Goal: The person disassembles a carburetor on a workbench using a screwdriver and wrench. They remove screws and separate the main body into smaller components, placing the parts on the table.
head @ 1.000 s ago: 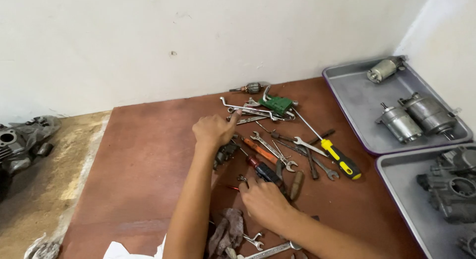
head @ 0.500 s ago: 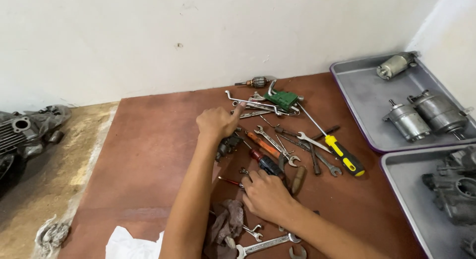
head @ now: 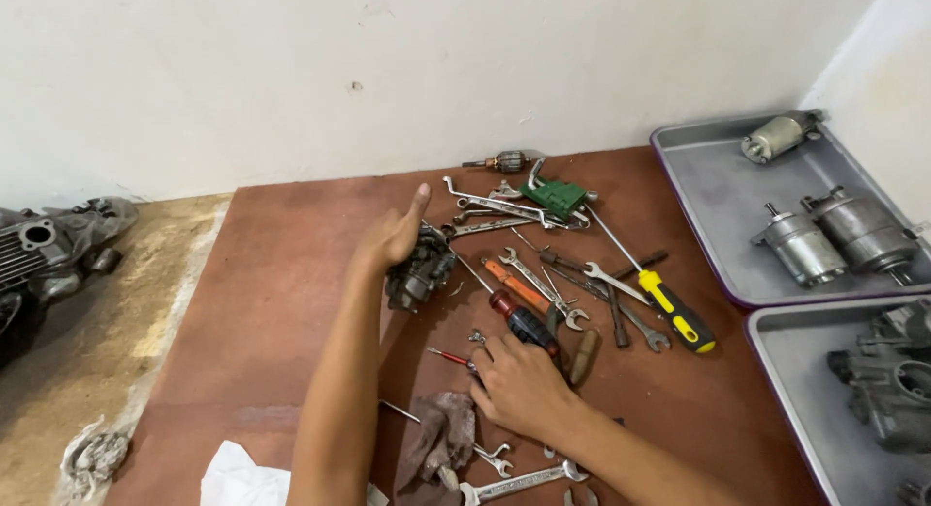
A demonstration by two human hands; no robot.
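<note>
Head view: the person works over a brown board on the floor, both hands among scattered tools.
Board (head: 291, 302): carries the work; it would be best to keep the part low over it, so anything dropped lands there.
Trays (head: 718, 205): two grey ones at the right, holding motors and a casting, well apart from the hands.
Engine block (head: 48, 254): on the floor at the far left, out of the way.
Carburettor (head: 419, 268): dark metal body just left of the tool pile, tilted under the left hand and resting on or just above the board.
Left hand (head: 393, 237): fingers clamped over the carburettor's top, thumb raised; a fuller wrap round the body would likely steady it better.
Right hand (head: 519, 385): palm down by the tools, fingers curled together on a small red tool (head: 448, 356); whether it is truly gripped cannot be told.
Screwdrivers: a yellow-handled one (head: 674, 317) and a red-and-black one (head: 519, 317) lie near; choosing by tip fit seems wiser than by reach.
Spanners (head: 514, 210): crossed over each other, so lifting one straight up would disturb least.
Rag (head: 436, 433): just beside the right hand, handy for wiping.
</note>
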